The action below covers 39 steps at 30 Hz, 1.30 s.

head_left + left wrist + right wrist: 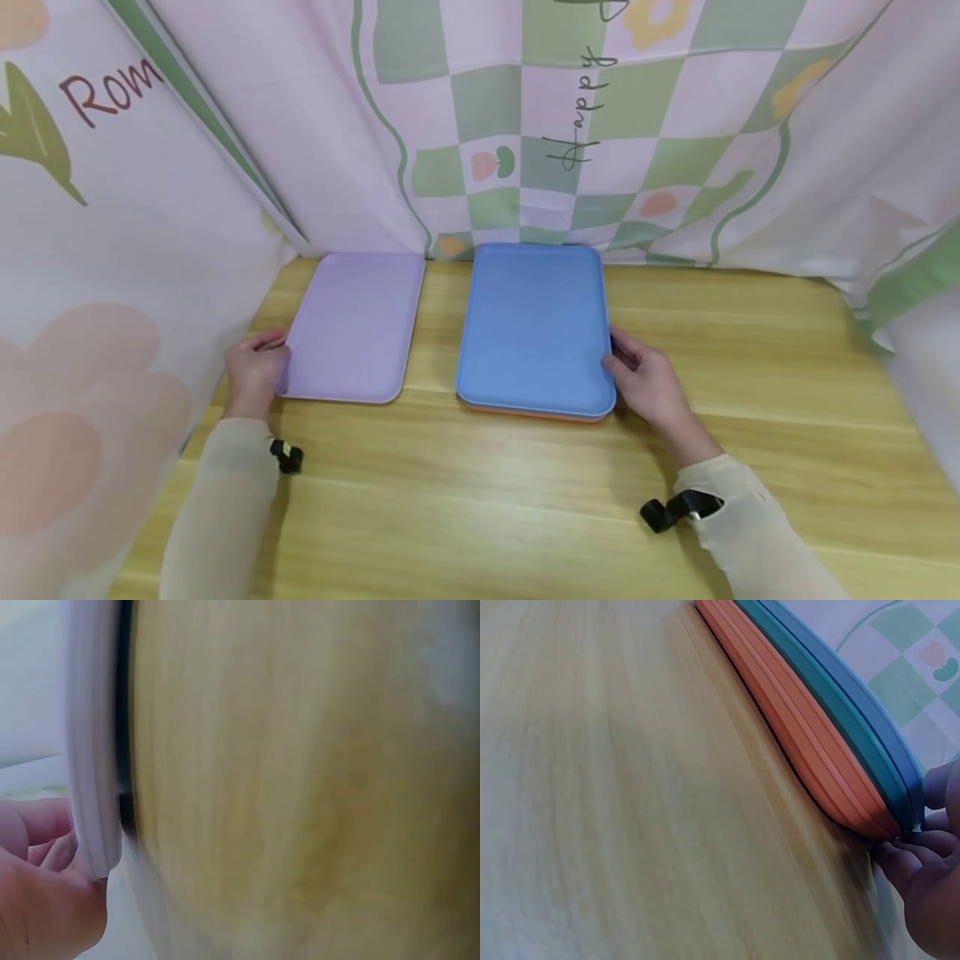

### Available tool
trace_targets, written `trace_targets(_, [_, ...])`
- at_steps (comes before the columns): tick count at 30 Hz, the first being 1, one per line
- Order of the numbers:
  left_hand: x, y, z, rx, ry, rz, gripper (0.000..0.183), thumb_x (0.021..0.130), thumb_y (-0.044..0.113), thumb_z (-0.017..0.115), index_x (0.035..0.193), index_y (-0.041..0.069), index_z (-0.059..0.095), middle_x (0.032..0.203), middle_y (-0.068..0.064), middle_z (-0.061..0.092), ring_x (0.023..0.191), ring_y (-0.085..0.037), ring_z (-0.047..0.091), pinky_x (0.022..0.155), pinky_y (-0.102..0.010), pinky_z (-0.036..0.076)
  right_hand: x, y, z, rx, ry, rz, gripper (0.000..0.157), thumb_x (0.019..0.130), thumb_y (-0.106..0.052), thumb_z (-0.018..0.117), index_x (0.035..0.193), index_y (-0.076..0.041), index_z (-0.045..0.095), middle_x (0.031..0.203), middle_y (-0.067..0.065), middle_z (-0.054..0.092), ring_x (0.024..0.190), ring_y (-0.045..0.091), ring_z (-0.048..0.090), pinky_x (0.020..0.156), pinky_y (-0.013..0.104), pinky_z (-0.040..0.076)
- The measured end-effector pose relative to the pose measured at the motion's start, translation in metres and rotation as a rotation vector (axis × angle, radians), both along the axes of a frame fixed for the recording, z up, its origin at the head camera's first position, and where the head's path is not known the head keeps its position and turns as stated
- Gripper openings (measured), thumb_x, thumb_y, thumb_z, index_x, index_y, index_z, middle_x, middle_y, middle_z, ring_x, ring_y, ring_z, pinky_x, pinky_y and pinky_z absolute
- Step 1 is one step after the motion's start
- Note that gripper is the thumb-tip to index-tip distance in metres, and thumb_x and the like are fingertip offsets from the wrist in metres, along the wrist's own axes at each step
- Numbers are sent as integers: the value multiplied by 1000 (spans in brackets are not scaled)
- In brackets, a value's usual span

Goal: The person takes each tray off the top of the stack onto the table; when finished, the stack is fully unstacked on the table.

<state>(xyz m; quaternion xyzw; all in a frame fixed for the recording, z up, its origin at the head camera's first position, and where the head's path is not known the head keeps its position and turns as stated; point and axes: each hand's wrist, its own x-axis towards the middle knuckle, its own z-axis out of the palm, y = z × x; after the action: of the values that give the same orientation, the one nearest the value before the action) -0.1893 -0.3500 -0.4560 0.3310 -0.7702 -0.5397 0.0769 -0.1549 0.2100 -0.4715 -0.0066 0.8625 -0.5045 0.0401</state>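
Note:
A lilac tray [356, 327] lies on the left of the wooden table. My left hand [257, 367] grips its left edge, and in the left wrist view that hand [41, 877] has its fingers at the tray's pale rim [94, 750]. To the right is a stack of trays, with a blue tray [537, 329] on top. The right wrist view shows a teal tray [832, 705] and orange trays [795, 720] beneath it. My right hand [647, 379] holds the stack's right edge, thumb near the blue rim and fingers lower down the side.
The wooden table [465, 500] carries both the lilac tray and the stack, with a narrow strip of wood between them. A patterned curtain [517, 125] hangs right behind the trays, and another curtain [112, 275] borders the left side. Each wrist wears a black strap mount [678, 508].

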Motion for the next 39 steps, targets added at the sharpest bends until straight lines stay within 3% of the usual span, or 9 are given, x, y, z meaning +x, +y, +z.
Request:
trace_targets(3, [-3, -1, 0, -34, -4, -30, 44, 92, -7, 68, 136, -3, 72, 98, 10, 80, 83, 8, 65, 73, -6, 51, 0, 1, -1, 7, 8, -1, 56, 112, -16, 57, 164, 0, 42, 163, 28, 49, 149, 43, 53, 111, 27, 53])
trace_targets(9, [-7, 0, 1, -39, 15, -51, 41, 92, -8, 65, 132, -9, 72, 75, 22, 69, 72, 11, 61, 68, -5, 50, 1, 2, -2, 8, 23, 0, 55, 112, -16, 57, 163, 0, 43, 161, 28, 50, 148, 43, 54, 110, 26, 53])
trace_targets(12, [-9, 1, 3, -36, 46, -35, 39, 93, -6, 63, 131, -11, 71, 72, 24, 66, 72, 12, 59, 69, -5, 49, 0, 1, -2, 3, 27, 4, 55, 112, -15, 58, 163, 0, 43, 161, 29, 51, 148, 43, 55, 108, 20, 53])
trace_targets(14, [-9, 3, 6, -28, 63, -12, 40, 94, -3, 63, 134, -8, 71, 79, 20, 71, 77, 10, 61, 73, -6, 50, 0, 0, -2, -3, 25, 4, 55, 112, -15, 58, 163, 0, 43, 161, 29, 51, 147, 43, 55, 105, 14, 52])
trace_targets(17, [-7, 12, 11, -14, 102, -19, 43, 99, 1, 62, 141, -4, 68, 113, -2, 82, 96, 3, 68, 84, -8, 54, 0, -1, -1, -22, 23, 5, 55, 112, -15, 58, 163, 1, 43, 161, 29, 50, 147, 43, 55, 101, 9, 50])
trace_targets(21, [-6, 29, 15, -4, 177, -123, 44, 102, 2, 61, 145, -4, 65, 147, -23, 66, 110, 1, 70, 94, -8, 55, 0, -1, -1, -25, 15, 3, 56, 112, -14, 58, 163, 1, 42, 162, 29, 49, 148, 43, 54, 100, 7, 49])
trace_targets(27, [-3, 61, 24, 110, 306, -274, 38, 105, -1, 61, 140, -15, 63, 124, -7, 79, 95, 9, 71, 91, -11, 60, 0, 0, 2, -7, -1, 1, 55, 113, -14, 56, 164, 0, 41, 162, 28, 50, 148, 41, 54, 106, 16, 52])
trace_targets(33, [0, 92, 30, 166, 317, -432, 39, 108, -1, 55, 144, -17, 58, 146, -33, 64, 104, 5, 72, 100, -19, 61, -1, -1, 3, 0, -1, 3, 55, 113, -13, 56, 164, 1, 41, 161, 28, 50, 149, 39, 53, 106, 16, 52])
trace_targets(39, [0, 112, 27, 178, 306, -541, 39, 110, -1, 52, 145, -15, 58, 149, -35, 60, 109, 2, 72, 105, -27, 61, -1, 0, 2, -6, -24, -1, 55, 113, -13, 55, 164, 1, 41, 162, 27, 49, 150, 39, 52, 110, 24, 52])
